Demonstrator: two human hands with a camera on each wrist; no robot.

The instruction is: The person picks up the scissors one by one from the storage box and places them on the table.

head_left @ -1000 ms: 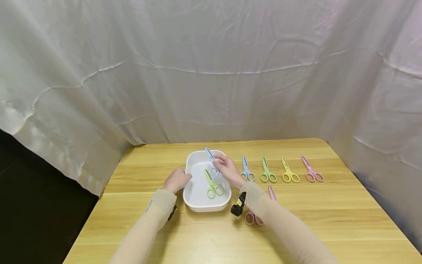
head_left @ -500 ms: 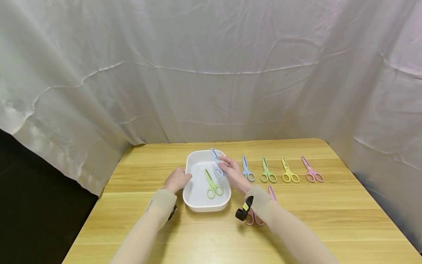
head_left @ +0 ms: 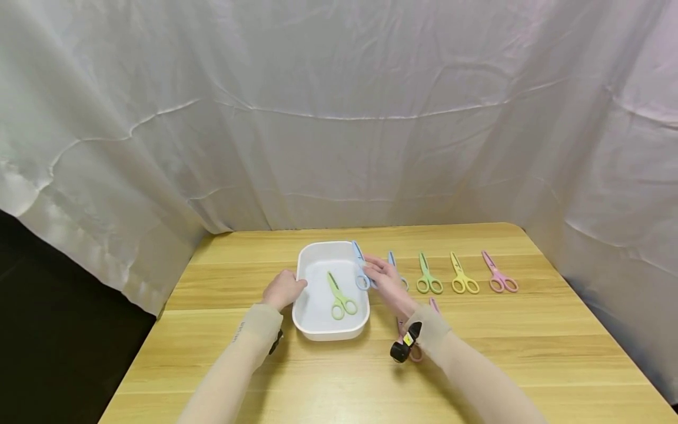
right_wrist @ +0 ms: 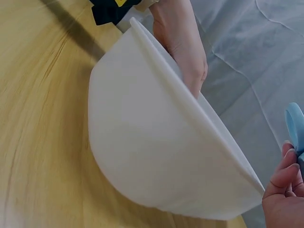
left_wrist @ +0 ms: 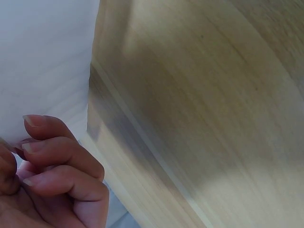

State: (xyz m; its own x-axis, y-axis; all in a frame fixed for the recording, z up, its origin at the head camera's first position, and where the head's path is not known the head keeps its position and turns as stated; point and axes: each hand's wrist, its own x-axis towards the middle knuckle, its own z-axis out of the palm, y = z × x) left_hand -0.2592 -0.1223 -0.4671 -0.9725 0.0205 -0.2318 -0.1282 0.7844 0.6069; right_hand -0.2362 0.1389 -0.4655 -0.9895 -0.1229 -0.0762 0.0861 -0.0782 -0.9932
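Observation:
My left hand point(head_left: 283, 290) grips the left rim of a white plastic tub point(head_left: 331, 336), thumb over the edge. In the left wrist view its fingers point(left_wrist: 66, 154) curl against the outer wall. My right hand point(head_left: 389, 285) pinches light blue scissors point(head_left: 360, 257) above the tub's right rim, blades pointing away from me. The right wrist view catches just one blue handle loop point(right_wrist: 295, 124) at its edge. Inside the tub, green scissors point(head_left: 340, 298) lie flat on the floor.
Right of the tub lies a row of scissors: blue point(head_left: 391, 259), partly hidden by my right hand, green point(head_left: 424, 272), yellow point(head_left: 459, 274) and pink point(head_left: 494, 271). Nearer me, pink scissors point(head_left: 416, 353) are mostly covered by my right wrist. A grey curtain point(head_left: 339, 147) hangs behind the table.
My right hand has moved rightward with the blue scissors, from over the tub's middle to its right rim. My left hand stays on the tub; the green scissors have not moved.

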